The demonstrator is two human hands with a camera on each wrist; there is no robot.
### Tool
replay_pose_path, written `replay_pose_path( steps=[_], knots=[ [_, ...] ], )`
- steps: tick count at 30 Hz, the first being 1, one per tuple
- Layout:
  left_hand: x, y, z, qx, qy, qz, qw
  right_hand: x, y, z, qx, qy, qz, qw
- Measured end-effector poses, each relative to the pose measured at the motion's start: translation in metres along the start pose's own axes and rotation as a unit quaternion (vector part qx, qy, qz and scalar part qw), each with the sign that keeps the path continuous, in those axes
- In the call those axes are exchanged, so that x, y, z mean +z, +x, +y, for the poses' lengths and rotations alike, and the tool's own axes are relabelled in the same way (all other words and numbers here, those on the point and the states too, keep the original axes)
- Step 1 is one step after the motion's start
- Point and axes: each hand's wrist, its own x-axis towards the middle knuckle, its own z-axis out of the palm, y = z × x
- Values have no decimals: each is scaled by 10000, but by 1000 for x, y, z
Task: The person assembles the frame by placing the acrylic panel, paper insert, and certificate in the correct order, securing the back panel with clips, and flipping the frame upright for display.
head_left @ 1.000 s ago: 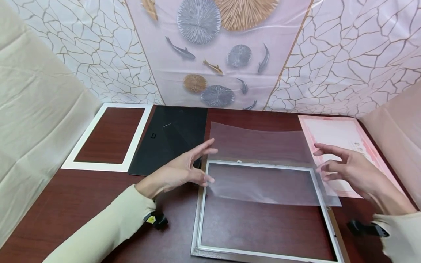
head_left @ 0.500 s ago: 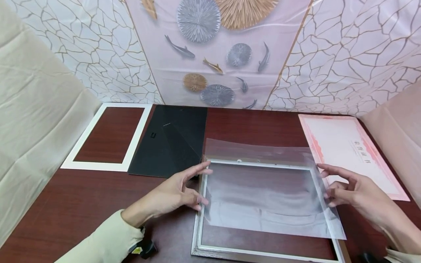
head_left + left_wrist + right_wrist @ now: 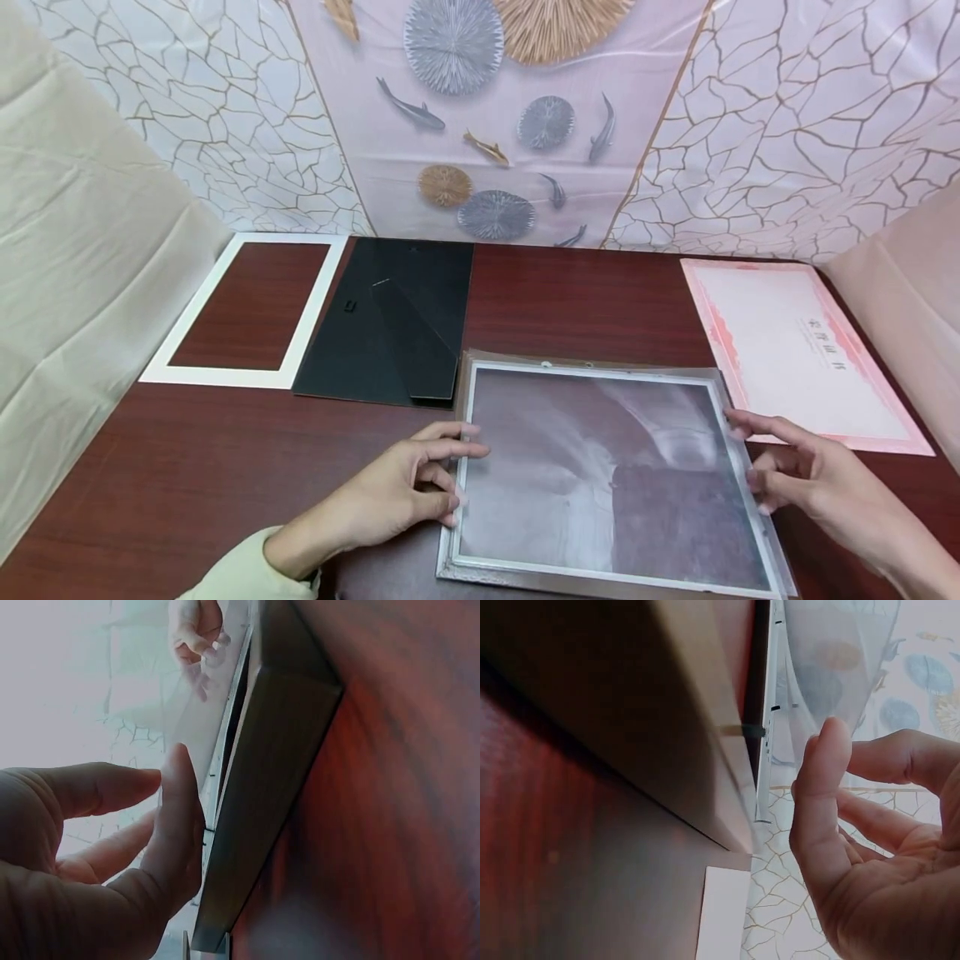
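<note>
A clear plastic sheet (image 3: 540, 450) spans the silver picture frame (image 3: 570, 578), which lies on the table with its inner rim facing up. The sheet's far and right edges overhang the frame a little. My left hand (image 3: 375, 492) pinches the sheet's left edge between thumb and fingers, just above the frame's side. At the opposite edge, my right hand (image 3: 821, 483) holds the sheet in the same way. In the right wrist view the sheet (image 3: 836, 664) bows upward from the frame (image 3: 630, 697). The left wrist view shows the frame's outer side (image 3: 270, 757) close beside the fingers.
A white mat border (image 3: 217, 379) lies at the far left. Beside it is a black backing board (image 3: 390, 333) with a stand leg. A pink-edged certificate (image 3: 780, 333) lies at the right. Patterned cloth (image 3: 495, 125) hangs behind the dark red table (image 3: 247, 467).
Both hands have drawn the plastic sheet toward me and lowered it. Earlier it hung over the frame's far half; now it covers nearly the whole frame.
</note>
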Motion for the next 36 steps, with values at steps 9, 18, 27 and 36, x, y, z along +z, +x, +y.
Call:
replay_pose_path(
  steps=[9,18,27,36],
  knots=[
    [2,0,-3,17,130,62,9999,1,-5,7,44,-56,-44,10000],
    [1,1,-2,94,37,-17,9999,2,-5,14,-55,15,-28,10000],
    [6,2,3,382,1884,377,9806,10,-2,3,530,-830,258,9948],
    [18,2,1,656,3835,815,9176,15,0,-1,573,-1285,443,9891]
  ],
)
